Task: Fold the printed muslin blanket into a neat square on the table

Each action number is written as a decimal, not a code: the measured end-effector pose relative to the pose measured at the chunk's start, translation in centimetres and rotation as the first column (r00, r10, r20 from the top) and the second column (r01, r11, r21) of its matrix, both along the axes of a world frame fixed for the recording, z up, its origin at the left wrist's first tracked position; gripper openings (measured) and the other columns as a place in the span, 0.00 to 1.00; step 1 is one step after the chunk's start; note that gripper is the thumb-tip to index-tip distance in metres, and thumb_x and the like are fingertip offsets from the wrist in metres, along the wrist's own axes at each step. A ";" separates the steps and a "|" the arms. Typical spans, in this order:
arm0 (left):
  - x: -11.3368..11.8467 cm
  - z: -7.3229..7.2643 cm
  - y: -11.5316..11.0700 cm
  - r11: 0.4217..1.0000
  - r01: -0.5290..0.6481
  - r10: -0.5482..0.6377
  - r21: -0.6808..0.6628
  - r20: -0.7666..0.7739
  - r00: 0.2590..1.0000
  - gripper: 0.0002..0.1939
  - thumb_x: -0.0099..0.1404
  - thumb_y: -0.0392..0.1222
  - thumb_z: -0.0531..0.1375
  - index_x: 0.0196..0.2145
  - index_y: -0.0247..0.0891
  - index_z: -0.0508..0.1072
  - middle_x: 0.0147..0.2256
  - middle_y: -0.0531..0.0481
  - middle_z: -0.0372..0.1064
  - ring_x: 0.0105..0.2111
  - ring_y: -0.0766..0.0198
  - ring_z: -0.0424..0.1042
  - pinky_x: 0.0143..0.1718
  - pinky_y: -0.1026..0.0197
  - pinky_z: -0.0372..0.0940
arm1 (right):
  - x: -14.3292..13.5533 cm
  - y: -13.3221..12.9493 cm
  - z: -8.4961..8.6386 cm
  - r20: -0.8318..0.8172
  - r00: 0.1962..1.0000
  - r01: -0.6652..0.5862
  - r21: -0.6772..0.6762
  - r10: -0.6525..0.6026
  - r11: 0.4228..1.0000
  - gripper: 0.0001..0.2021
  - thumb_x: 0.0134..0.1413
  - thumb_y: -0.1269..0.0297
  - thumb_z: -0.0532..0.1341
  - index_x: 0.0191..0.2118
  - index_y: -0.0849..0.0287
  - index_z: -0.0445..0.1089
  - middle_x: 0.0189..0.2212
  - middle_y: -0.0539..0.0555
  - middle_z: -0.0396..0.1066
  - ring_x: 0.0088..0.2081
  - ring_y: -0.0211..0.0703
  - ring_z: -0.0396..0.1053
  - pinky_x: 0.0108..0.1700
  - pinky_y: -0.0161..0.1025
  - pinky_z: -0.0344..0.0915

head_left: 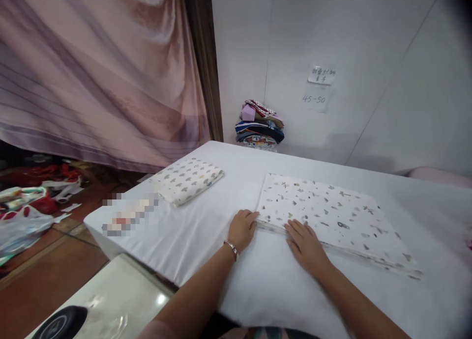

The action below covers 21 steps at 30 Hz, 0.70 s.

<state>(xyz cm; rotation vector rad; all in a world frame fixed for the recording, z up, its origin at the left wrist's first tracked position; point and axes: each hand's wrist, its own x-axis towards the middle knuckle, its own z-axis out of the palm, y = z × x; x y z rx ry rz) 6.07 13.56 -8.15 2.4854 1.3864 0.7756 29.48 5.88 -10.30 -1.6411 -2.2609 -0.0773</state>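
Patterned white cloth [328, 209], folded in layers, lies flat on the white-covered table [184, 250], in front of the person and reaching off to the right.

Head view: left hand [241, 231] at the near left corner, fingers close together, tips at the edge; cannot tell whether any layer is pinched. Right hand [308, 245] further along the same edge, fingers a little apart and laid on the cloth, thumb held away from them. No grip seen there.

Layer edges show along the near side and look slightly uneven towards the far right corner. The work at this edge seems to be lining up and flattening. Best done, I judge, with the left fingertips as a light stop at the corner while the right palm strokes outward along the fold, pressing down rather than dragging. Too hard a push would likely skid the top layer or ruck the table cover. Thin, soft fabric, probably; small strokes should suit it.

Smaller folded cloth with grey motifs [190, 179] lies apart, to the left.
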 end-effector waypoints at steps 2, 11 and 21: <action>0.1 0.1 0.1 1.000 0.019 -0.018 0.022 -0.028 0.999 0.16 0.60 0.33 0.52 0.45 0.42 0.68 0.37 0.49 0.66 0.39 0.61 0.61 0.41 0.58 0.59 | 0.0 0.0 -0.1 0.001 1.000 0.004 0.008 -0.004 1.000 0.21 0.59 0.60 0.46 0.56 0.55 0.58 0.56 0.54 0.56 0.58 0.49 0.52 0.57 0.52 0.49; -0.3 0.7 0.8 1.000 -0.006 0.006 0.001 -0.182 0.983 0.15 0.60 0.33 0.52 0.41 0.44 0.71 0.35 0.49 0.67 0.38 0.61 0.61 0.38 0.58 0.57 | 0.0 0.1 -0.6 0.010 1.000 -0.019 0.026 0.019 0.999 0.21 0.59 0.61 0.46 0.58 0.53 0.55 0.58 0.53 0.54 0.58 0.48 0.50 0.57 0.52 0.49; 0.0 1.5 0.8 0.985 -0.104 0.076 -0.137 -0.193 0.978 0.15 0.57 0.33 0.52 0.40 0.42 0.73 0.39 0.49 0.68 0.41 0.62 0.63 0.43 0.60 0.58 | -0.4 0.2 -0.2 -0.005 1.000 -0.010 -0.056 0.009 0.998 0.22 0.58 0.65 0.47 0.59 0.52 0.54 0.59 0.52 0.51 0.59 0.47 0.47 0.58 0.51 0.46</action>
